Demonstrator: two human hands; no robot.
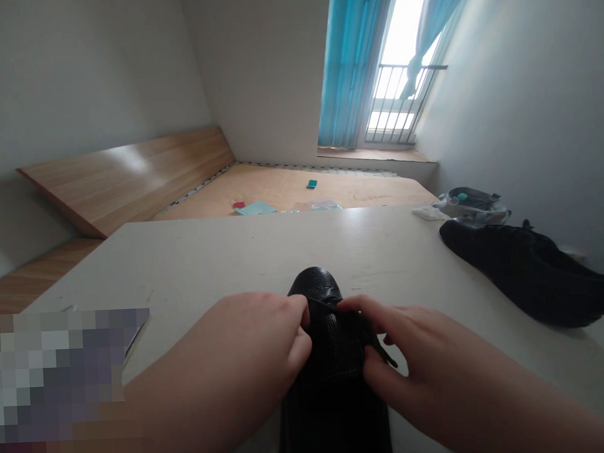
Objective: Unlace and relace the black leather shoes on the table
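A black leather shoe (315, 284) lies on the white table in front of me, its rounded toe pointing away. My left hand (281, 331) is closed on the left side of the shoe's upper, just behind the toe. On the other side, my right hand (394, 339) pinches the right edge of the upper between thumb and fingers. A dark lace end (390, 361) sticks out beside the right thumb. Between the two hands the shoe's tongue (334, 345) shows. The left fingertips are partly hidden.
A second black shoe (524, 263) stands at the right of the white table (208, 257), with a clear plastic bag (474, 204) behind it. Beyond the far edge is a wooden bed board (280, 177) with small packets. A pixelated patch covers the lower left.
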